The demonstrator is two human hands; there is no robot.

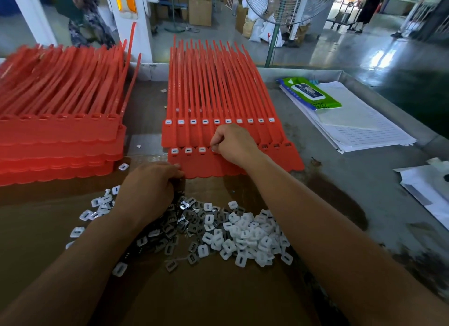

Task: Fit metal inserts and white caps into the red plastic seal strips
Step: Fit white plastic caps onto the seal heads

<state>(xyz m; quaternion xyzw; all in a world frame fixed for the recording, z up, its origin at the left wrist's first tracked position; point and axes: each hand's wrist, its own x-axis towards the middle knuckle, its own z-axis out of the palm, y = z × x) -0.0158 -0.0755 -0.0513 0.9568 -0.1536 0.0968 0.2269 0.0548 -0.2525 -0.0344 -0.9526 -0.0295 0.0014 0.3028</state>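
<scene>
Red seal strips, front sheet: three fitted caps at the left, end sockets at the right not yet filled. Your right hand pinches a small part between thumb and forefinger at the fourth socket; cap or insert, cannot tell. Your left hand lies curled on the heap of metal inserts beside the loose white caps; its hold is hidden. Step in hand: filling the front row. Next move, likely: seat this piece flush, then shift one socket rightward. Rear sheet: fully capped.

Glossy workshop floor, pedestal fan beyond.
</scene>
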